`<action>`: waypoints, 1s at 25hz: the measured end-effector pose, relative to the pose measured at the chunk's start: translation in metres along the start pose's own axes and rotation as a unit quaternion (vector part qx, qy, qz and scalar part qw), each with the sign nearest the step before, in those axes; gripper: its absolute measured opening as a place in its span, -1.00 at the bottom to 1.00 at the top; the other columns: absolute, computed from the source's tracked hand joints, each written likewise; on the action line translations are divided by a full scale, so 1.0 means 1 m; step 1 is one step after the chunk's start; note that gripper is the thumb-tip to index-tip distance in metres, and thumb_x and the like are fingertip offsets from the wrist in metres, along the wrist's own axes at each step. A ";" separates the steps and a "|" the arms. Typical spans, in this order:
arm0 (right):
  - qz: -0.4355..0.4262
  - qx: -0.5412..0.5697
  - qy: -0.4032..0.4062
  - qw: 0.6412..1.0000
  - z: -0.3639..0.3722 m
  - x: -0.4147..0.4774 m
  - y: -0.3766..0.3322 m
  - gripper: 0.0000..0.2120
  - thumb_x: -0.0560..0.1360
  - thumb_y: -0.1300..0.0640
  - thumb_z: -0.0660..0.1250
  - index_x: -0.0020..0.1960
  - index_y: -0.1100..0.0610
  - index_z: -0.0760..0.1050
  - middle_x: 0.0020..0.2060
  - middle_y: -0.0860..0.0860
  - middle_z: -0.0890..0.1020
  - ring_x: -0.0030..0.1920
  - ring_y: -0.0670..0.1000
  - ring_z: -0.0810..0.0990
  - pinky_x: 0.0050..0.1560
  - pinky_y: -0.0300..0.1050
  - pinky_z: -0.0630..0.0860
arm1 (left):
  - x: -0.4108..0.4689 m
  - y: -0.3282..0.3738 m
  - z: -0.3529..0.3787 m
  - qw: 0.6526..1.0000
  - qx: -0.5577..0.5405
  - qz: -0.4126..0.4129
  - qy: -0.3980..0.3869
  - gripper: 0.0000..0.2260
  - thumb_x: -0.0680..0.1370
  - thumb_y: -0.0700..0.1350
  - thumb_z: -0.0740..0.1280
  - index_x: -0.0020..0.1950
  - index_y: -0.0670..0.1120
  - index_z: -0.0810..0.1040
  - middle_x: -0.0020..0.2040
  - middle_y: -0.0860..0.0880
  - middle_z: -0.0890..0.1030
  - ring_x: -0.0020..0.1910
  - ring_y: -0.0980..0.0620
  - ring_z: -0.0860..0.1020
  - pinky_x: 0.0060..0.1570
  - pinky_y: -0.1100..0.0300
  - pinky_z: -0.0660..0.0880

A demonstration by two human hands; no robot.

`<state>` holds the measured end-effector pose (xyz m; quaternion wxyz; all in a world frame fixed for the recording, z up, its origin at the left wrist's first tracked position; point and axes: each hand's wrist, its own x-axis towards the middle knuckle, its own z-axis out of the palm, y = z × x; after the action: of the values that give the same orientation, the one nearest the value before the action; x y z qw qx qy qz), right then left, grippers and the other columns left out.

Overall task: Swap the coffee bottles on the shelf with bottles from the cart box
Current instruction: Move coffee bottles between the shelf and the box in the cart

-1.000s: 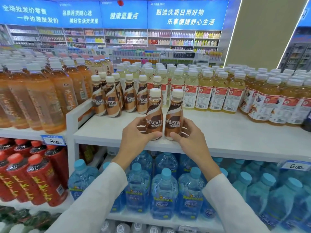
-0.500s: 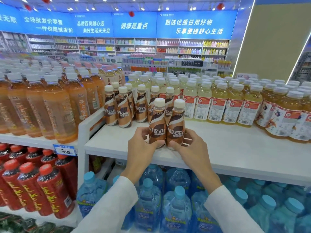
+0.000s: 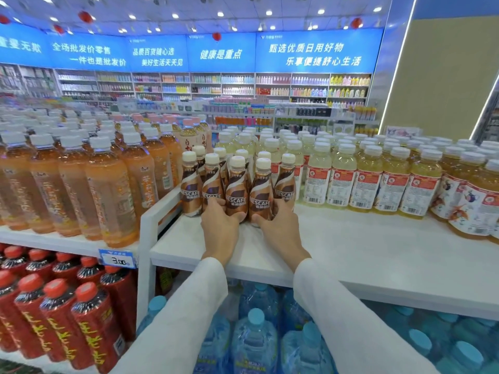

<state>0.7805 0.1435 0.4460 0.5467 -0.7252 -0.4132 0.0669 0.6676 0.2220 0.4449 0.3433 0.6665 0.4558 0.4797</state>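
Two gripped coffee bottles [image 3: 237, 194], two hands [image 3: 220, 228]

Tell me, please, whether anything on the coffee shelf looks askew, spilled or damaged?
Nothing stands out. The coffee bottles stand upright and capped, bunched together on the white shelf, with no spill showing. The left hand and right hand each hold one front bottle near its base.

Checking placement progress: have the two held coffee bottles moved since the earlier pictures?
Yes. The held coffee bottles slid back from the shelf's front edge to the standing coffee row.
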 end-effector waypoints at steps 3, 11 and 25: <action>-0.009 -0.002 0.003 1.000 0.003 0.002 0.006 -0.55 0.44 0.05 0.52 0.28 0.05 0.48 0.13 -0.03 0.65 0.15 -0.01 0.61 0.23 -0.02 0.55 | 0.002 -0.003 0.003 1.000 0.016 0.003 0.003 -0.59 0.41 -0.06 0.58 0.18 -0.06 0.51 0.09 -0.03 0.61 0.12 -0.02 0.54 0.11 0.14 0.44; -0.010 -0.004 0.002 1.000 0.007 0.005 0.010 -0.51 0.47 0.04 0.49 0.35 0.03 0.46 0.20 -0.05 0.63 0.21 -0.02 0.58 0.29 -0.02 0.52 | 0.000 0.001 0.005 0.999 0.032 0.007 0.016 -0.58 0.44 -0.03 0.57 0.23 -0.06 0.52 0.12 -0.03 0.60 0.10 -0.01 0.56 0.11 0.15 0.46; 0.010 -0.047 -0.019 0.999 0.014 0.011 0.015 -0.30 0.54 -0.03 0.41 0.58 0.06 0.21 0.46 -0.01 0.44 0.45 0.06 0.40 0.46 0.07 0.38 | -0.003 0.002 0.001 0.999 0.046 0.007 0.006 -0.55 0.45 -0.01 0.56 0.26 -0.06 0.49 0.13 -0.04 0.59 0.08 0.02 0.54 0.05 0.22 0.40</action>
<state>0.7880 0.1609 0.4317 0.5038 -0.7526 -0.4187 0.0665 0.6693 0.2188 0.4457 0.3064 0.6817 0.4747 0.4649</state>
